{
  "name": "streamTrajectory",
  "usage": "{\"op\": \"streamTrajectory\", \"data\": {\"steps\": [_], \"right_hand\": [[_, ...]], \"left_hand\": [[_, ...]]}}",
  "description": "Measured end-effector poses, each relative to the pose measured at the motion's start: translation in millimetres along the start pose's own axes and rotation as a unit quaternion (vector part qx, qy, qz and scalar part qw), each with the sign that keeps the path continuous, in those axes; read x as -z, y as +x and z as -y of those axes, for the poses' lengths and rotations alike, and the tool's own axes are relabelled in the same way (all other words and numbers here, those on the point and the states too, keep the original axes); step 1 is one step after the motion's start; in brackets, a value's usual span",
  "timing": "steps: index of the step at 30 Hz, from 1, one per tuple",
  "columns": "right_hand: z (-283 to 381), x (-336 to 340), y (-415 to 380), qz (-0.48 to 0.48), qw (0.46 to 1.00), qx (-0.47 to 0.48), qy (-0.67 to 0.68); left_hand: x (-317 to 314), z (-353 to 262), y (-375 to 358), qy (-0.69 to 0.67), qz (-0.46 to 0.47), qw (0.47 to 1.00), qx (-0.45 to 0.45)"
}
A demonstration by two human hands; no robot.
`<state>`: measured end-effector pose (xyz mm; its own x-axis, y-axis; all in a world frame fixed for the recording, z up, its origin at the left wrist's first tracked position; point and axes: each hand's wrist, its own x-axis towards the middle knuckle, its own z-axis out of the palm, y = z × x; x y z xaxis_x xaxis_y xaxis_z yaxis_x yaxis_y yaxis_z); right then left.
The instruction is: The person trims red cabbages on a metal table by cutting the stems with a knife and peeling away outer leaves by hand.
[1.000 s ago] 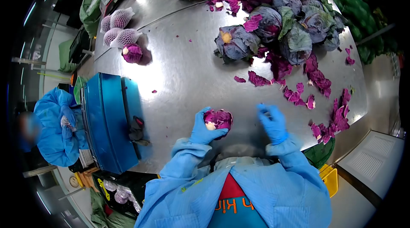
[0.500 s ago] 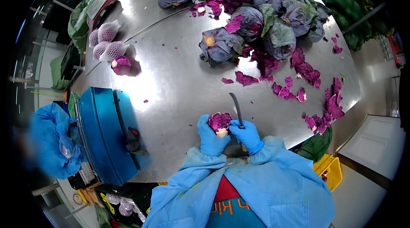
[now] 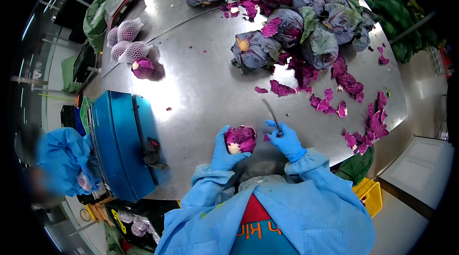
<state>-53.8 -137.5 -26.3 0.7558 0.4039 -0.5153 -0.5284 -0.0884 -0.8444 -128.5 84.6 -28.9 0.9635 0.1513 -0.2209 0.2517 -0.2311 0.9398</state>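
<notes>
The gloved left hand (image 3: 224, 152) is closed around a trimmed purple cabbage (image 3: 242, 139), held over the near edge of the bench (image 3: 201, 99), pale stem end toward the wearer. The gloved right hand (image 3: 287, 141), just beside it, grips a dark curved knife (image 3: 271, 112), blade directed away. Below bench level: a black crate (image 3: 152, 241) at left, a yellow crate (image 3: 376, 197) at right. The bench top is bare reflective metal with a transverse seam. A blue box-shaped unit (image 3: 117, 145) occupies its left side; a person in blue (image 3: 64, 152) is beyond it. Purple leaf scraps (image 3: 377, 123) lie at right. Farther: netted items (image 3: 128, 30) at left, untrimmed cabbages (image 3: 320, 47) heaped at right, green sacks (image 3: 389, 4) behind.
</notes>
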Motion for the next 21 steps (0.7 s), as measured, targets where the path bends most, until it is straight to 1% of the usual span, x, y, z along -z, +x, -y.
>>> {"op": "streamTrajectory", "data": {"steps": [1,2,5,6,8,9,10,11,12,15,16,17,18,19,20,21], "right_hand": [[-3,-4,6,-0.039,0.996,0.037,-0.065],[-8,-12,8,-0.015,0.992,0.019,-0.122],[-20,-40,10,0.036,0.995,0.037,-0.089],[-20,-41,10,0.039,0.997,0.027,-0.063],[-6,-37,9,0.061,0.987,0.066,-0.132],[-2,-33,10,0.070,0.980,0.086,-0.167],[-1,-29,11,0.063,0.958,0.124,-0.250],[-1,-25,12,0.054,0.928,0.160,-0.332],[-1,-19,12,0.046,0.890,0.194,-0.411],[-18,18,36,-0.045,0.918,0.189,-0.346],[-17,33,49,-0.113,0.947,0.208,-0.216],[-12,46,62,-0.180,0.954,0.223,-0.083],[10,53,60,-0.204,0.947,0.169,-0.184],[45,59,48,-0.226,0.926,0.113,-0.282],[63,63,39,-0.245,0.892,0.055,-0.377],[56,62,39,-0.190,0.909,0.076,-0.362]], "left_hand": [[6,-1,-1,-0.001,0.012,1.000,-0.006],[11,-1,-4,-0.012,0.025,1.000,0.001],[14,-17,-12,-0.059,0.027,0.997,0.046],[9,-16,-12,-0.058,-0.015,0.995,0.077],[-3,-11,-12,-0.058,-0.098,0.984,0.139],[-2,-8,-11,-0.060,-0.101,0.984,0.134],[-2,-5,-11,-0.063,-0.102,0.984,0.128],[-3,-2,-10,-0.067,-0.102,0.985,0.123],[-2,0,-11,-0.063,-0.081,0.990,0.097],[10,4,-14,-0.046,-0.013,0.999,0.016],[13,3,-16,-0.038,0.016,0.999,-0.011],[14,1,-17,-0.031,0.047,0.998,-0.039],[14,-4,-18,-0.029,0.053,0.997,-0.037],[14,-1,-18,-0.037,0.051,0.997,-0.034],[14,3,-17,-0.046,0.050,0.997,-0.033],[13,6,-15,-0.055,0.047,0.997,-0.033]]}}
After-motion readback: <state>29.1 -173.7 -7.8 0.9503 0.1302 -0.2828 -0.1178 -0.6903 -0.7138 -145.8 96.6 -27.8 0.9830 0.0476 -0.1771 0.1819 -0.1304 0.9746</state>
